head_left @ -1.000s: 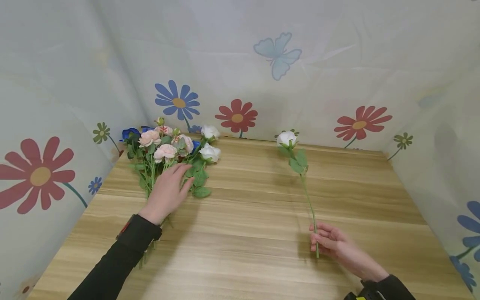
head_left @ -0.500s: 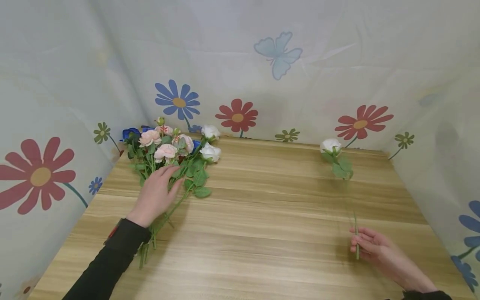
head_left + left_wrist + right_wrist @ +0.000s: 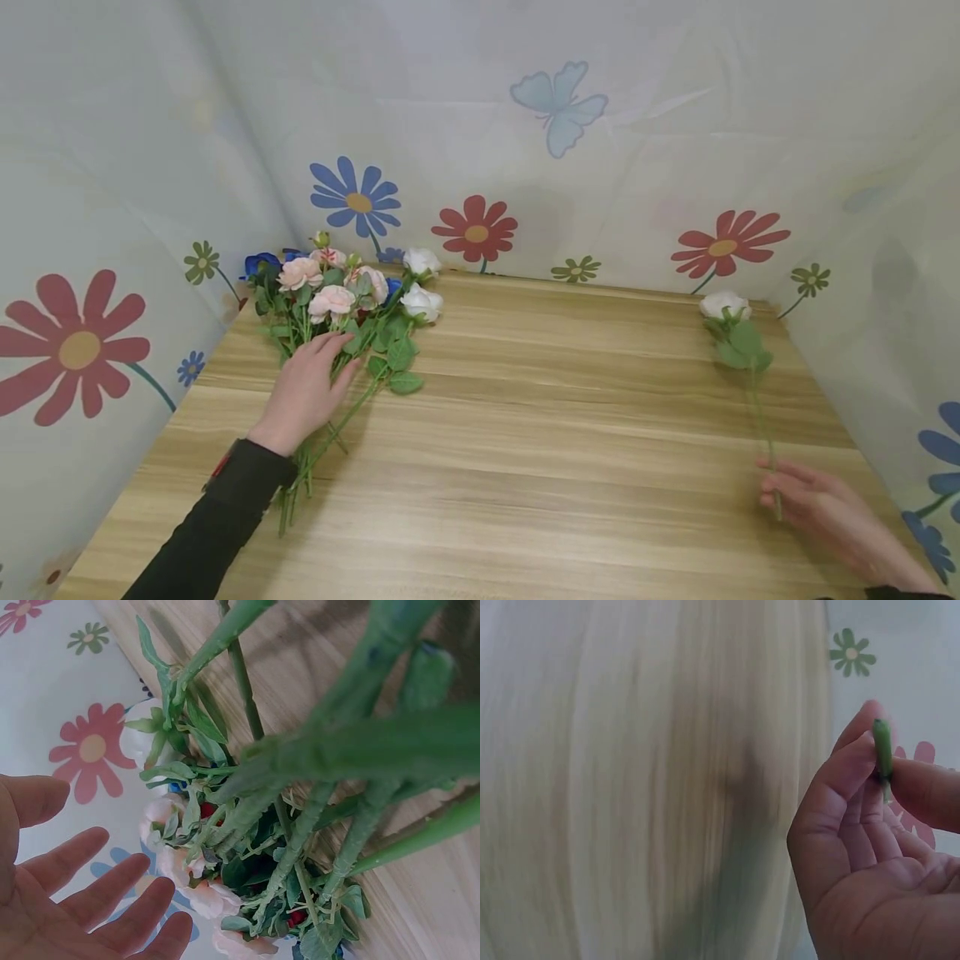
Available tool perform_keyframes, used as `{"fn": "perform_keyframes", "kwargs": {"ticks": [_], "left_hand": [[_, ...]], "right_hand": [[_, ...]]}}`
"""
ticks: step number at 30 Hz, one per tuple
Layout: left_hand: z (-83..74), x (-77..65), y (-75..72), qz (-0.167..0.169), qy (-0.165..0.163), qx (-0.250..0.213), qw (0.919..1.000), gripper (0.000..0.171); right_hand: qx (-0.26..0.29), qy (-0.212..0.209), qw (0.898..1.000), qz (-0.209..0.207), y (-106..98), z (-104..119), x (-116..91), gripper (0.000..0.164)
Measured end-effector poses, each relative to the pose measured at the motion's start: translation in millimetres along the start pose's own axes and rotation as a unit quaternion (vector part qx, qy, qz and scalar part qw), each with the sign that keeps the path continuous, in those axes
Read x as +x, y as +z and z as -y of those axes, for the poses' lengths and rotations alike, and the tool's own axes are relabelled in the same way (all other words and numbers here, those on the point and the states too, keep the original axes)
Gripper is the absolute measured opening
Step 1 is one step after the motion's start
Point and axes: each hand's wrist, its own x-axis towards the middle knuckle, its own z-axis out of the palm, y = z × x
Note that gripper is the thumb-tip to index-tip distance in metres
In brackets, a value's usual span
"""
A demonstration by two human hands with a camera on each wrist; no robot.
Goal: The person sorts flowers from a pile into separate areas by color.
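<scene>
Right hand (image 3: 832, 508), slightly blurred, holds a single white rose (image 3: 725, 305) by its lower stem near the right side of the wooden table (image 3: 525, 417); the bloom points toward the rear edge. Left hand (image 3: 303, 392), fingers extended and thumb apart, is over the stems of a flower bunch (image 3: 330, 302) at left; contact cannot be determined. Bunch comprises pink, blue and white blooms. Backdrop (image 3: 675, 50) behind bears printed daisies and a blue butterfly (image 3: 560, 107).

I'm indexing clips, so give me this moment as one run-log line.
right hand: pinches white rose by stem | left hand: holds nothing, over flower bunch | flower bunch: lies on table
</scene>
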Motion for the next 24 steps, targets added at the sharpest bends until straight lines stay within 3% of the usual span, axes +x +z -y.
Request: {"fn": "perform_keyframes", "kwargs": {"ticks": [3,6,9,12,16,24], "left_hand": [[0.7,0.6,0.5,0.001,-0.001,0.001,1.0000,0.044],[1.1,0.7,0.7,0.004,-0.003,0.001,1.0000,0.044],[2.2,0.6,1.3,0.007,-0.003,0.004,1.0000,0.044],[2.8,0.3,1.9,0.006,-0.001,0.006,1.0000,0.045],[2.5,-0.6,1.8,0.005,-0.001,0.006,1.0000,0.045],[2.9,-0.9,3.1,0.005,-0.002,0.007,1.0000,0.046]], "right_hand": [[-0.112,0.051,0.990,-0.068,2.0,6.8,1.7,0.054],[-0.177,0.045,0.978,-0.103,3.2,9.5,3.3,0.056],[-0.249,0.024,0.959,-0.132,1.8,10.8,4.9,0.057],[-0.324,0.019,0.931,-0.167,-0.2,12.0,7.3,0.056],[-0.368,-0.007,0.908,-0.199,0.4,14.2,8.1,0.050],[-0.396,-0.061,0.890,-0.217,7.6,17.7,12.9,0.042]]}}
